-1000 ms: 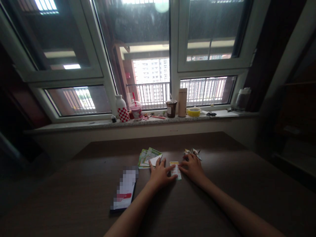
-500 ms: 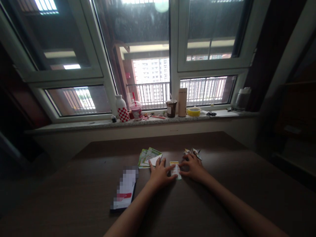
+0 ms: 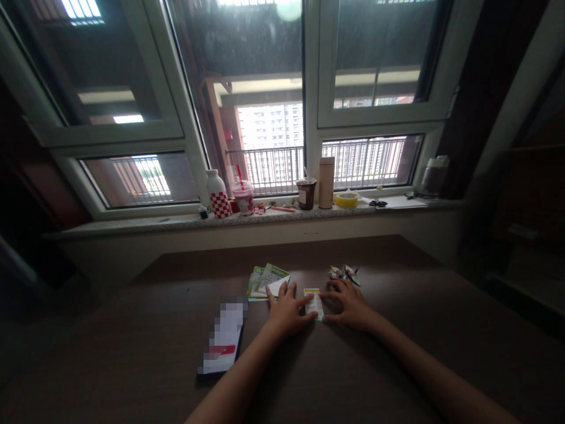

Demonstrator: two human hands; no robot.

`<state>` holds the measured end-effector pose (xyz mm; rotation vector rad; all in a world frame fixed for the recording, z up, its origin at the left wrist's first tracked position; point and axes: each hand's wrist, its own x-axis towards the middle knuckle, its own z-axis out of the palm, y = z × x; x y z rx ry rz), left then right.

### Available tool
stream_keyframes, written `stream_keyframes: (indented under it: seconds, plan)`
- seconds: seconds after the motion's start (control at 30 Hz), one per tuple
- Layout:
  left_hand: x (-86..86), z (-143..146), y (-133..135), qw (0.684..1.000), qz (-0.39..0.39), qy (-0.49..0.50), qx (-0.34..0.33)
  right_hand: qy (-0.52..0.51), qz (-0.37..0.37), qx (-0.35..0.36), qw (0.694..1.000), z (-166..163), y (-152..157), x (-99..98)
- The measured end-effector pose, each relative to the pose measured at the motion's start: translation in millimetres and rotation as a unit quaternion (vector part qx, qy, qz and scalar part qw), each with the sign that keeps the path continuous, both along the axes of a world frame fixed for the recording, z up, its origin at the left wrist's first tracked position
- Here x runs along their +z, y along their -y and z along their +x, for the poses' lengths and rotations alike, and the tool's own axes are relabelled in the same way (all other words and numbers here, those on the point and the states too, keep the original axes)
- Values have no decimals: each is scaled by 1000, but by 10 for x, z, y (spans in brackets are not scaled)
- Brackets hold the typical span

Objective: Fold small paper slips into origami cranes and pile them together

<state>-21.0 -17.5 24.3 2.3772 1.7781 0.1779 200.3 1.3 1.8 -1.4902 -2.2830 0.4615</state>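
A small folded slip of printed paper (image 3: 314,303) lies flat on the dark wooden table (image 3: 397,353). My left hand (image 3: 286,311) rests open beside it, with the fingers spread and the thumb pressed on its left edge. From the other side my right hand (image 3: 349,303) lies open too, its fingertips touching the slip's right edge. Just behind my left hand sits a small stack of green printed papers (image 3: 267,280). A little heap of folded paper shapes (image 3: 344,272) lies behind my right hand.
A phone (image 3: 223,338) lies at the left of my left forearm. On the stone windowsill (image 3: 176,222) stand a checkered bottle (image 3: 218,195), a pink drink cup (image 3: 243,197), a dark cup (image 3: 306,194), a tall flask (image 3: 326,182), a yellow tape roll (image 3: 346,200) and scissors (image 3: 378,204).
My right hand has slid a little toward me along the slip's right edge. My left hand has stayed put on the slip.
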Motion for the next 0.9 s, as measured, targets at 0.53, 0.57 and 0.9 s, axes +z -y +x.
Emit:
stream_keyframes:
  seconds: [0.53, 0.57, 0.9]
  plan:
    - [-36, -11, -19, 1000, 11, 2, -5, -75, 60, -2, 995, -18, -41, -104]
    - [-36, -10, -19, 1000, 12, 2, -5, -71, 56, -3, 996, -22, -37, -96]
    - [-44, -22, -35, 1000, 11, 3, -7, -23, 64, -87, 994, -100, -32, -71]
